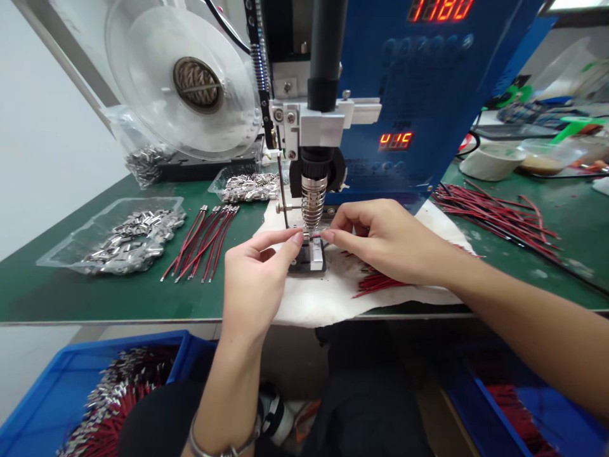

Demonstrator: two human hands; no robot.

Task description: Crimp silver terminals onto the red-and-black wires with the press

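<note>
My left hand [257,273] pinches with thumb and index finger at the left side of a small metal fixture [316,255]; whatever lies between those fingertips is too small to make out. On the other side, my right hand [380,238] has its thumb and index finger closed on a thin red wire [316,236] that reaches over the fixture. Straight above both fingertips points the spring-wrapped tip [313,200] of a soldering machine. Under my right hand lies a bunch of red wires [378,282] on a white cloth [314,310].
A clear tray [52,257] of metal connectors and a row of finished red-black leads [202,244] lie left. Behind stand another connector tray [250,186], a large reel [143,76] and the blue machine housing [428,82]. More wires [495,212] lie right; blue bins [61,368] sit below.
</note>
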